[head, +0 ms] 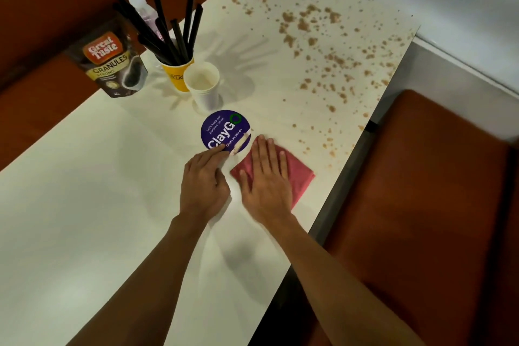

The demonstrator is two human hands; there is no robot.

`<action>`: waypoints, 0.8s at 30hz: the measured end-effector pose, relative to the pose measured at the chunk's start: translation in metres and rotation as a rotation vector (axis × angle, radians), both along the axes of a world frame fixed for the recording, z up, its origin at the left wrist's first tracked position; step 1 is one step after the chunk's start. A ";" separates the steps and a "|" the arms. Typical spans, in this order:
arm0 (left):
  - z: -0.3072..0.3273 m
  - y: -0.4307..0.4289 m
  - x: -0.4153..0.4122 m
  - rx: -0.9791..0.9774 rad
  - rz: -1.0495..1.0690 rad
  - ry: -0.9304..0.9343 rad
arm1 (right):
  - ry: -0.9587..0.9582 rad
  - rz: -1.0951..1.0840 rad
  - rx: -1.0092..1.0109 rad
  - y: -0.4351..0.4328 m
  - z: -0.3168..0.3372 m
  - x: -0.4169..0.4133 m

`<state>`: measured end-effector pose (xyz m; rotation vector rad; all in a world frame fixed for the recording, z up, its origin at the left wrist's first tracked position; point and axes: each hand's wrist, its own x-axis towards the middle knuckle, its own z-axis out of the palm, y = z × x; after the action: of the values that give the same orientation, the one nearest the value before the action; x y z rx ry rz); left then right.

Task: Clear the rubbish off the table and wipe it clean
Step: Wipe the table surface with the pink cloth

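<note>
I've my right hand (266,177) flat, fingers straight, on the folded red cloth (300,174) near the right edge of the white table (84,205), my left hand (203,180) touching the round purple sign (224,129), pinching or not I cannot tell; brown crumbs (323,36) beyond lie unwiped, so I judge most remains.

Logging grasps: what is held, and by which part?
Right hand lies flat on the red cloth, gripping nothing. Left hand touches the near edge of the purple disc; pinch unclear.
</note>
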<state>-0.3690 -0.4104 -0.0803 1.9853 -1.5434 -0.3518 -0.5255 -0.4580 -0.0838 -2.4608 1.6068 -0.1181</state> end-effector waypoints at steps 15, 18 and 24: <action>0.029 0.038 0.058 -0.036 0.118 0.161 | -0.014 0.053 0.029 0.061 0.006 0.042; 0.032 0.056 0.074 -0.021 0.202 0.167 | -0.050 0.199 0.067 0.108 0.011 0.073; 0.033 0.072 0.089 0.023 0.265 0.174 | -0.031 0.437 0.050 0.089 0.004 0.046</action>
<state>-0.2797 -0.3379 -0.0469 2.0844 -1.1582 -0.4212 -0.4790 -0.3691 -0.0798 -2.6860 1.0121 -0.0479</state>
